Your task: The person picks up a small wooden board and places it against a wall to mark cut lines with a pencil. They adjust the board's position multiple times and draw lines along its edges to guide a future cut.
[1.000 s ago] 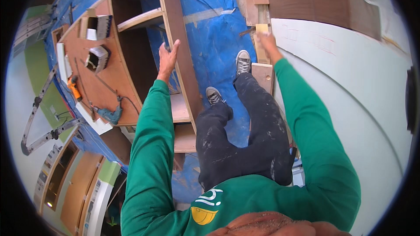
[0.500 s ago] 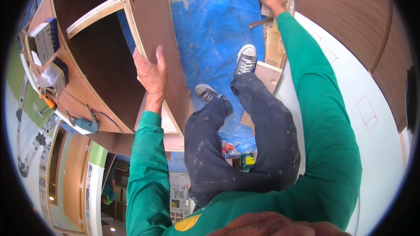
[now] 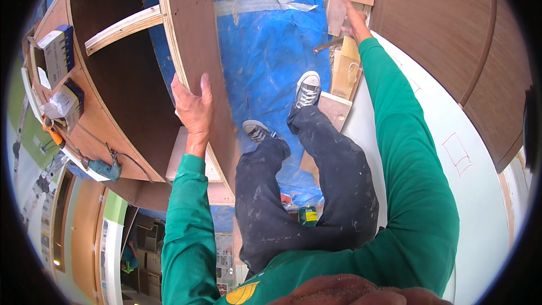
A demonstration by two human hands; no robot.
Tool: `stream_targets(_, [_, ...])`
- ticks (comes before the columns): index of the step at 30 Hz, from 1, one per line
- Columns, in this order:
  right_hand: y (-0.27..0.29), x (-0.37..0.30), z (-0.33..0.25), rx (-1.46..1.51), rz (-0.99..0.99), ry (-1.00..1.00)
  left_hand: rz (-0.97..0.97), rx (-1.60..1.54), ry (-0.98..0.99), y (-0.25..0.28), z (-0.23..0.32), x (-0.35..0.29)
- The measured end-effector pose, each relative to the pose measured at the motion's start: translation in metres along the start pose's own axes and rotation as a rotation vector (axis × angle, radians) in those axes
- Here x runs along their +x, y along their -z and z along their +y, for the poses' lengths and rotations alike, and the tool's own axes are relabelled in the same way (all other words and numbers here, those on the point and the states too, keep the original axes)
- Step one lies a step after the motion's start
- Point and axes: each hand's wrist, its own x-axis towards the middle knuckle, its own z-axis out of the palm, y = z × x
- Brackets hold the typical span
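My left hand (image 3: pixel 193 110) straddles the edge of an upright plywood panel (image 3: pixel 195 34) of a large wooden cabinet frame (image 3: pixel 125 27). Its thumb lies on the panel's face and its fingers on the other side, gripping the edge. Out at the far right, my right hand (image 3: pixel 355 24) is stretched over a pile of wood offcuts, its fingers extended beside a thin plywood strip (image 3: pixel 337 5). I cannot tell how firmly it touches the wood. Below it lie a yellowish wood block (image 3: pixel 350 49) and a dark stick-like handle (image 3: pixel 328 46).
Blue sheeting (image 3: pixel 265 45) covers the floor around my shoes (image 3: pixel 307 89). On the cabinet's left side are a power drill (image 3: pixel 105 169), an orange-handled tool (image 3: pixel 53 131) and open boxes (image 3: pixel 58 56). A white board (image 3: pixel 423 130) and brown panel (image 3: pixel 437 28) stand at right. A green can (image 3: pixel 307 216) sits between my legs.
My right hand's fingers have gone from curled to stretched out over the offcuts. The left hand stays on the panel edge. My view has shifted slightly.
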Motion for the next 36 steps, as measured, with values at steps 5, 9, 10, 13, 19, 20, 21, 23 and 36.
stream_targets(5, [0.009, 0.032, -0.051, 0.539, 0.170, -0.023, -0.011, -0.017, -0.011, 0.002, 0.004, 0.003])
stream_targets(9, [0.013, 0.026, -0.058, 0.876, 0.038, 0.142, -0.003, -0.039, -0.054, 0.005, 0.006, 0.007])
stream_targets(10, [0.018, 0.022, -0.056, 0.968, -0.127, 0.142, -0.008, -0.043, -0.049, 0.004, 0.006, 0.007])
stream_targets(13, [-0.002, -0.026, -0.062, 0.975, -0.282, 0.143, 0.015, -0.009, -0.033, -0.001, -0.005, 0.001])
stream_targets(19, [0.045, -0.038, -0.074, 0.973, -0.083, 0.166, 0.015, -0.041, -0.026, 0.004, 0.001, 0.000])
stream_targets(20, [0.051, -0.036, -0.069, 0.954, -0.098, 0.181, 0.014, -0.035, -0.022, 0.005, 0.002, 0.001])
stream_targets(21, [0.052, -0.032, -0.066, 0.934, -0.113, 0.195, 0.020, -0.044, -0.024, 0.007, 0.003, 0.003])
stream_targets(23, [0.044, -0.029, -0.060, 0.969, -0.048, 0.214, 0.009, -0.061, -0.023, 0.003, 0.002, 0.002])
stream_targets(36, [0.108, -0.226, -0.041, 1.498, -0.428, 0.109, 0.068, -0.080, -0.113, 0.011, -0.001, 0.003])
